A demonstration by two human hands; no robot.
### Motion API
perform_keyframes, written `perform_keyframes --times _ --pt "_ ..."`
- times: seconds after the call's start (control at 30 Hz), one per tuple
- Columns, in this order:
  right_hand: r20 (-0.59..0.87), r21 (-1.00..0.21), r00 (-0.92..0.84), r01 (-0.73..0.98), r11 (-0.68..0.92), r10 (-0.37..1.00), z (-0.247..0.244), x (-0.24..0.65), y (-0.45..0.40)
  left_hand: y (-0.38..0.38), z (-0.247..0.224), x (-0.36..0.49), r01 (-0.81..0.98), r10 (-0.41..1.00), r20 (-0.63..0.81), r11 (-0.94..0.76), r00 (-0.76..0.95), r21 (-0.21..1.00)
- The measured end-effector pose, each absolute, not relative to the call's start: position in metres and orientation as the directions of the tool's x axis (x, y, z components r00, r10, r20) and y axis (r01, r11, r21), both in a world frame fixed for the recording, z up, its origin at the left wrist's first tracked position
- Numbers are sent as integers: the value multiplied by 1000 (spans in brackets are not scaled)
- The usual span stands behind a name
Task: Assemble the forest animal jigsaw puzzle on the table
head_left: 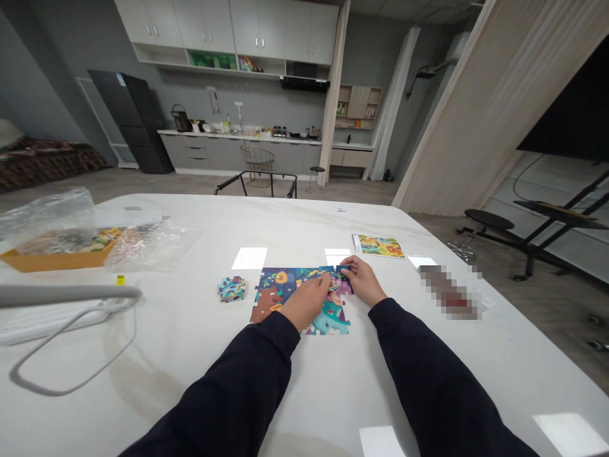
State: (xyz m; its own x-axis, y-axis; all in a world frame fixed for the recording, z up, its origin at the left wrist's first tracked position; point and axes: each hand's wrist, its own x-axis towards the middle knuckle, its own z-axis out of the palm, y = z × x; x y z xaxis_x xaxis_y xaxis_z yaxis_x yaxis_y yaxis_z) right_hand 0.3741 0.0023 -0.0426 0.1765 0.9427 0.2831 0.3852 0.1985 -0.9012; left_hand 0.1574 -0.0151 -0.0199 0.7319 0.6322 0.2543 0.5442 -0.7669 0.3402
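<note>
A partly joined jigsaw puzzle (271, 295) with a dark blue night scene and a brown animal lies flat on the white table. Over its middle, my left hand (309, 301) is closed around a few puzzle pieces (335, 287), whose edges poke out past the fingers. At the puzzle's upper right corner my right hand (362, 279) pinches a dark blue puzzle piece (342, 270). Whether that piece is locked into its neighbours I cannot tell. Left of the puzzle sits a small stack of puzzle pieces (231, 289), light blue on top.
A picture sheet (380, 245) lies beyond my right hand. Farther right is a blurred-out object (450, 293). At left stand a yellow box (61, 259) with clear plastic wrap (152, 244), and a grey lamp-like arm (71, 294) with a looped cable. The white table (190, 381) has rounded far corners.
</note>
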Motion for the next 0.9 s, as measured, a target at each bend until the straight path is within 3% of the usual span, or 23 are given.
perform_keyframes --times 0.37,0.53,0.7,0.9 --pt "242 -959 265 214 187 934 -34 375 -2 -13 -26 156 516 616 299 -781 729 353" --pt "193 -980 364 111 163 911 -26 376 -9 -12 -24 157 485 602 390 -796 697 363" --pt "16 -1000 225 -15 20 974 -16 356 -24 -11 -17 156 437 545 622 -835 563 336" --pt "-87 -988 94 -139 -73 992 -7 335 -34 -17 -13 148 398 556 581 -831 595 388"
